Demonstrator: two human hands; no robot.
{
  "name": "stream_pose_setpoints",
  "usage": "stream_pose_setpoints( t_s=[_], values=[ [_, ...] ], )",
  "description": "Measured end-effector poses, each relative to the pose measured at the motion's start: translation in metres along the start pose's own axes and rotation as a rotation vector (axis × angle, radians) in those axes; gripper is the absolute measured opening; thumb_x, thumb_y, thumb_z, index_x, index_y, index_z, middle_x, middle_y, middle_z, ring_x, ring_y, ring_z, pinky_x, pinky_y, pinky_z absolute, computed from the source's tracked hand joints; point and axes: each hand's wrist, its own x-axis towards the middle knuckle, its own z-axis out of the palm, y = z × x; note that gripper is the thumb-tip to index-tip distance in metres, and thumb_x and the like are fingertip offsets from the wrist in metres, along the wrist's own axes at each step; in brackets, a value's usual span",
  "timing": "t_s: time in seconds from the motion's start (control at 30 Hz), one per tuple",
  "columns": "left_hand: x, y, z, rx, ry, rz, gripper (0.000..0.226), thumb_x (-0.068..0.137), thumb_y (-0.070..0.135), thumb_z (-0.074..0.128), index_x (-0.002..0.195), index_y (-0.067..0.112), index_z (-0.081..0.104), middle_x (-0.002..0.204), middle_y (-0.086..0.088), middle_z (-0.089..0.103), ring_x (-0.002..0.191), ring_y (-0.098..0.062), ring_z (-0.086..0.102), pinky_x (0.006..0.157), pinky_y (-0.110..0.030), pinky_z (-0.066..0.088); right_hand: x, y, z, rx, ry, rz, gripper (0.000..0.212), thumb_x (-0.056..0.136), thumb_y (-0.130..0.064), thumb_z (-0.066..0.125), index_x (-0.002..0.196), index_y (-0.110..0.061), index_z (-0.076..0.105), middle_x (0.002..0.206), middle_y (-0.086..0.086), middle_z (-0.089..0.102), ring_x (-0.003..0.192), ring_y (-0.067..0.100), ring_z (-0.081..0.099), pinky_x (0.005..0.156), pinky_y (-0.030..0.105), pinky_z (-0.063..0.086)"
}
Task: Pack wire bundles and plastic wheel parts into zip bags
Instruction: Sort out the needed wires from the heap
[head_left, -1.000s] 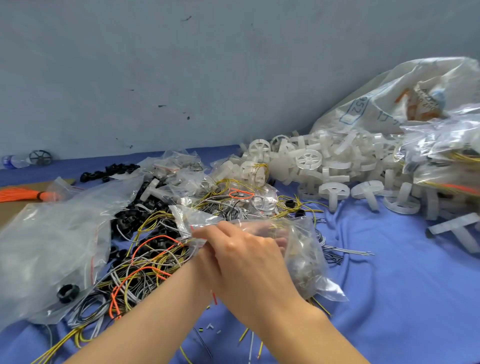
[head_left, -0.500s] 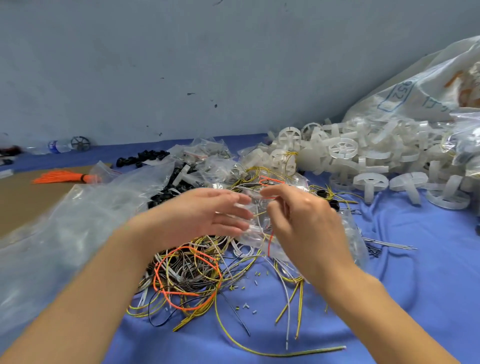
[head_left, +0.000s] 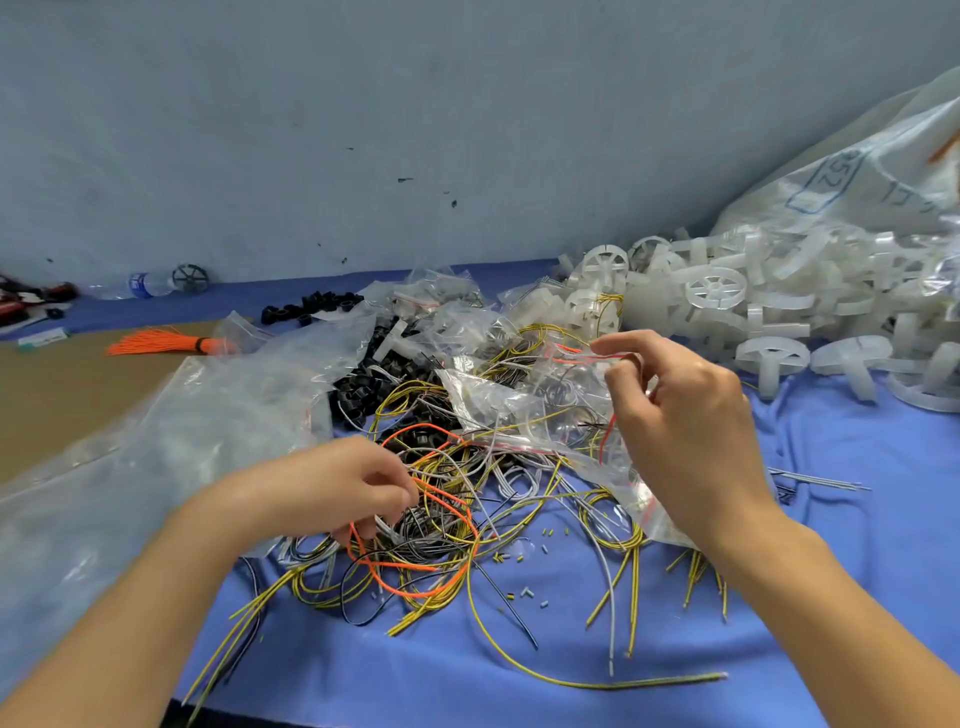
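zip bag long axis left-right, mouth toward right hand

Tangled wires — clear zip bag above

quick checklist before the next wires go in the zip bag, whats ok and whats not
1. Zip bag held: ok, right hand pinches its top edge.
2. Bag mouth open wide enough: cannot tell, the clear film is crumpled.
3. Wires picked up: ok, left hand curls round strands in the wire tangle.
4. Strands free of the pile: not ok, the orange wire and yellow ones loop through each other.
5. White plastic wheels within sight: ok, heaped at right.
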Motion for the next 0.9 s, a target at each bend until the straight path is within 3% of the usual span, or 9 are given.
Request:
stream_pose_setpoints(
  t_s=[0.07,0.17,0.27,0.37,0.47,0.6,0.8,0.9],
  values=[
    [-0.002,-0.002,0.010,0.129,-0.002,-0.004,0.014,0.095,0.025,0.055,0.089,0.030,0.066,0.079,0.010,0.069,0.062,-0.001,0.062,0.054,-0.018,0.050,0.000,0.000,-0.001,-0.002,0.005,-0.004,0.020,0.093,-0.021,0.054,0.100,-0.029,0.070,0.061,-0.020,0.048,0.058,0.001,0.047,0.059,0.030,0.034],
    [-0.004,-0.001,0.020,0.313,0.144,0.075,0.013,0.097,0.034,0.052,0.088,0.035,0.062,0.078,0.016,0.066,0.065,0.009,0.057,0.058,-0.010,0.042,0.002,0.001,-0.003,-0.010,0.023,0.008,0.020,0.092,-0.020,0.054,0.100,-0.028,0.070,0.061,-0.016,0.051,0.059,0.009,0.047,0.058,0.033,0.038],
    [-0.001,0.008,0.029,0.200,0.352,0.230,0.012,0.097,0.038,0.051,0.095,0.039,0.063,0.089,0.020,0.066,0.081,0.007,0.058,0.071,-0.016,0.044,0.006,0.001,-0.005,-0.010,0.052,0.026,0.021,0.092,-0.021,0.052,0.101,-0.027,0.070,0.064,-0.013,0.054,0.063,0.015,0.050,0.060,0.035,0.042],
    [0.016,0.024,0.045,0.179,0.453,0.419,0.020,0.099,0.029,0.051,0.113,0.033,0.064,0.104,0.020,0.061,0.097,0.001,0.056,0.085,-0.025,0.046,0.006,0.002,-0.005,-0.014,0.056,0.028,0.021,0.092,-0.021,0.052,0.101,-0.027,0.070,0.062,-0.016,0.051,0.065,0.015,0.050,0.060,0.035,0.040],
    [0.039,0.034,0.064,0.439,0.500,0.517,0.030,0.100,0.021,0.047,0.124,0.035,0.058,0.111,0.010,0.057,0.106,-0.014,0.049,0.087,-0.030,0.038,0.002,0.003,-0.004,-0.027,0.043,0.019,0.021,0.092,-0.020,0.052,0.101,-0.027,0.070,0.062,-0.017,0.050,0.063,0.014,0.048,0.059,0.035,0.040],
    [0.058,0.036,0.079,0.788,0.481,0.457,0.043,0.096,0.014,0.049,0.131,0.039,0.049,0.114,0.003,0.052,0.111,-0.023,0.044,0.086,-0.035,0.025,-0.002,0.004,-0.006,-0.034,0.038,-0.001,0.023,0.091,-0.022,0.051,0.101,-0.026,0.070,0.061,-0.018,0.050,0.060,0.013,0.048,0.059,0.035,0.042],
    [0.067,0.037,0.078,0.839,0.493,0.470,0.021,0.099,0.026,0.049,0.118,0.033,0.056,0.107,0.002,0.053,0.105,-0.025,0.048,0.084,-0.036,0.026,0.001,0.009,-0.007,-0.037,0.035,-0.004,0.022,0.091,-0.023,0.051,0.102,-0.027,0.070,0.063,-0.016,0.051,0.059,0.010,0.047,0.059,0.035,0.041],
    [0.067,0.038,0.074,0.755,0.496,0.525,0.018,0.100,0.036,0.045,0.110,0.029,0.058,0.105,0.004,0.052,0.102,-0.022,0.049,0.085,-0.034,0.030,0.003,0.012,-0.007,-0.040,0.027,0.000,0.021,0.092,-0.022,0.052,0.102,-0.027,0.070,0.062,-0.017,0.050,0.059,0.008,0.045,0.059,0.034,0.039]
  ],
)
